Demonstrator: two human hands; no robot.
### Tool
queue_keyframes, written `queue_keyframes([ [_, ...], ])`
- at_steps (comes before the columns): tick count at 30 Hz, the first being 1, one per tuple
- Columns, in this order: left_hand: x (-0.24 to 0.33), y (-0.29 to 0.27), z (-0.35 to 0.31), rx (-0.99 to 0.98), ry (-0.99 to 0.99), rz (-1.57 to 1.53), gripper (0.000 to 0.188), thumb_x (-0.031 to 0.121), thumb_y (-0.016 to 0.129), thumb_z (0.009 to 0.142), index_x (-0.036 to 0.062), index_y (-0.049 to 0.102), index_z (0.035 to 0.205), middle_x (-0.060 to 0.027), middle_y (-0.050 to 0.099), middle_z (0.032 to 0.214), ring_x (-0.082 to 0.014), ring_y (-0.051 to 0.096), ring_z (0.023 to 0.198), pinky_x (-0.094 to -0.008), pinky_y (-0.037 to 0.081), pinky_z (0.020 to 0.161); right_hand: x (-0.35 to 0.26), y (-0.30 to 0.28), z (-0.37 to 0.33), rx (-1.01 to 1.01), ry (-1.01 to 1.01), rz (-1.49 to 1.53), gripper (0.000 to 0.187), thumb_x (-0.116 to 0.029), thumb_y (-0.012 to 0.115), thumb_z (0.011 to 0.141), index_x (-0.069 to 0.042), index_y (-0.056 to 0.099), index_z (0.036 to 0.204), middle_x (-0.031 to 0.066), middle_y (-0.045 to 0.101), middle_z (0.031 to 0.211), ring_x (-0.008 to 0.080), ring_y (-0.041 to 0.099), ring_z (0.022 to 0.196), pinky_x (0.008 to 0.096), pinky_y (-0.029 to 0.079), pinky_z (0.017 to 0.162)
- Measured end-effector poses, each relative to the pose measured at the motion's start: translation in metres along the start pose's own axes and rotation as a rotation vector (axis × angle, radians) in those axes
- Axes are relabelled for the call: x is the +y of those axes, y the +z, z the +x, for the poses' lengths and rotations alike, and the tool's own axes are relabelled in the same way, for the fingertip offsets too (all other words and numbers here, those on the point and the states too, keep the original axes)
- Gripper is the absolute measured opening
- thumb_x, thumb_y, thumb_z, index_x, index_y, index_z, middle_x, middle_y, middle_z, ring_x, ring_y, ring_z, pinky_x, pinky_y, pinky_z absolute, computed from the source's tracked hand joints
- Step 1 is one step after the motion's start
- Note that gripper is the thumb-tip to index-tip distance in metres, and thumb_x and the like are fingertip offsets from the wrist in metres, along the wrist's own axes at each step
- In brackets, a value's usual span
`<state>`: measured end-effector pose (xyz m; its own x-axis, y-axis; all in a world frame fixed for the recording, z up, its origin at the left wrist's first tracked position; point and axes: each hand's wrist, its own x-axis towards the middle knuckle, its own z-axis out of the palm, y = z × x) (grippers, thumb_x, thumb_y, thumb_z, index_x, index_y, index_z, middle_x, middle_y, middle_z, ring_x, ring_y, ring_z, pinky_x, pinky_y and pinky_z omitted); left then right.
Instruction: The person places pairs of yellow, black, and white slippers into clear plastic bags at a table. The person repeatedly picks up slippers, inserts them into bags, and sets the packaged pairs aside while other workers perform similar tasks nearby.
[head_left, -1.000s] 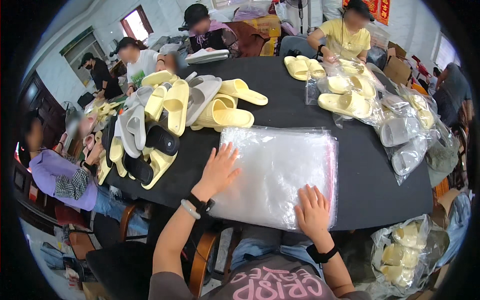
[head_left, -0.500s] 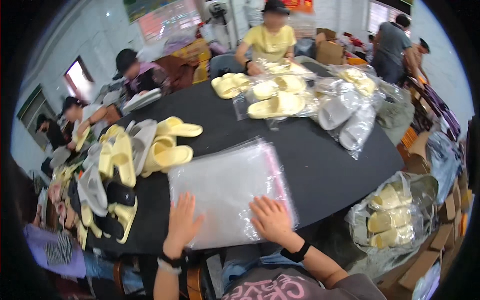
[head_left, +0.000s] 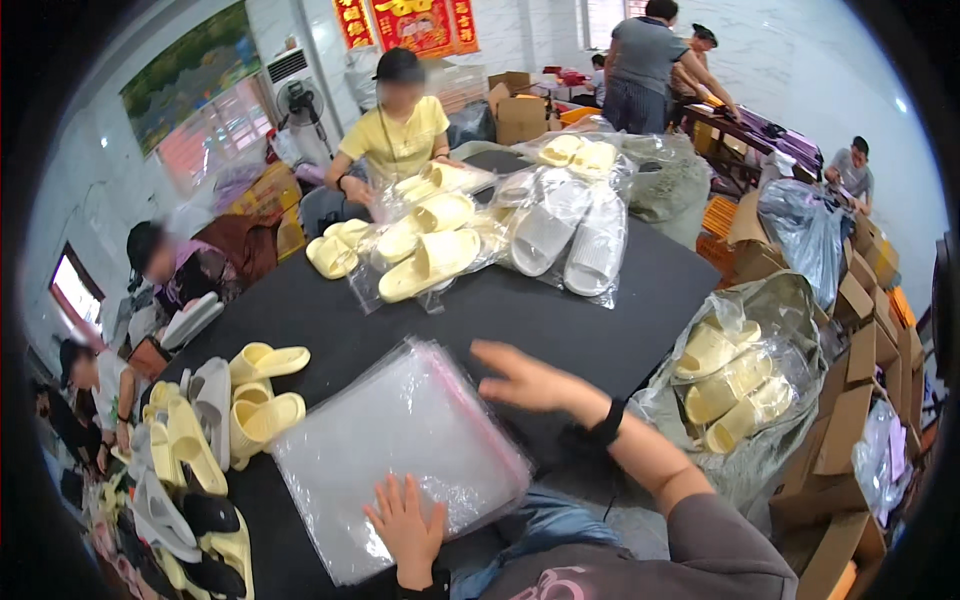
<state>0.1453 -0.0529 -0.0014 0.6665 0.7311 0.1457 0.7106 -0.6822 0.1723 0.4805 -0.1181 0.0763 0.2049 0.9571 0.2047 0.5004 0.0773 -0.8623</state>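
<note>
Lying on the black table (head_left: 650,320), the stack of clear bags (head_left: 370,440) is touched by the spread left hand (head_left: 405,525); the right hand (head_left: 535,380), fingers extended, is held beside it. Space is taken by loose slippers (head_left: 264,425) leftward and bagged slippers (head_left: 432,265) beyond.

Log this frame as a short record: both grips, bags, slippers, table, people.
left grip: open, palm down on the bags
right grip: open, holding nothing, beside the stack's pink edge
bags: flat stack, clear plastic
loose slippers: yellow, gray, black; left of stack
bagged slippers: yellow and gray, beyond stack
table: black top
nearby person: yellow top, across table
</note>
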Motion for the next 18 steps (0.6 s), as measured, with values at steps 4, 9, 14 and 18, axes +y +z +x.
queue_keyframes([
  [4, 0.000, 0.004, 0.002, 0.012, 0.060, 0.009, 0.079, 0.057, 0.056, 0.088, 0.0091, 0.041, 0.149, -0.0219, 0.034, 0.155, -0.0443, 0.027, 0.144, -0.0647, 0.010, 0.115, 0.086, -0.140, 0.048, 0.703, 0.065, -0.516, 0.065, -0.027, 0.070, 0.086, 0.001, 0.045, 0.140, 0.0260, 0.047, 0.142, 0.0398, 0.047, 0.129, 0.0457, 0.040, 0.108],
  [9, -0.002, 0.009, 0.003, 0.003, 0.031, -0.032, 0.083, 0.063, 0.056, 0.086, 0.0087, 0.043, 0.148, -0.0221, 0.034, 0.155, -0.0449, 0.027, 0.144, -0.0667, 0.008, 0.114, 0.125, -0.239, 0.066, 0.611, 0.593, -1.028, 0.075, -0.041, 0.067, 0.085, -0.021, 0.037, 0.151, 0.0211, 0.051, 0.139, 0.0386, 0.048, 0.129, 0.0523, 0.042, 0.102],
  [14, -0.005, 0.009, 0.001, 0.106, 0.096, 0.054, 0.074, 0.052, 0.063, 0.084, 0.0102, 0.049, 0.143, -0.0164, 0.046, 0.146, -0.0396, 0.033, 0.141, -0.0682, 0.019, 0.111, 0.151, -0.232, 0.075, 0.440, 0.575, -1.033, 0.065, -0.043, 0.068, 0.084, -0.029, 0.046, 0.144, 0.0168, 0.062, 0.123, 0.0393, 0.060, 0.112, 0.0527, 0.048, 0.092],
  [18, 0.004, -0.004, 0.003, 0.049, 0.092, 0.029, 0.069, 0.049, 0.062, 0.086, 0.0092, 0.050, 0.142, -0.0158, 0.047, 0.146, -0.0397, 0.035, 0.139, -0.0655, 0.022, 0.111, 0.167, -0.223, 0.077, 0.399, 0.484, -0.942, 0.053, -0.044, 0.074, 0.079, -0.023, 0.061, 0.125, 0.0181, 0.067, 0.112, 0.0369, 0.064, 0.105, 0.0472, 0.051, 0.089],
])
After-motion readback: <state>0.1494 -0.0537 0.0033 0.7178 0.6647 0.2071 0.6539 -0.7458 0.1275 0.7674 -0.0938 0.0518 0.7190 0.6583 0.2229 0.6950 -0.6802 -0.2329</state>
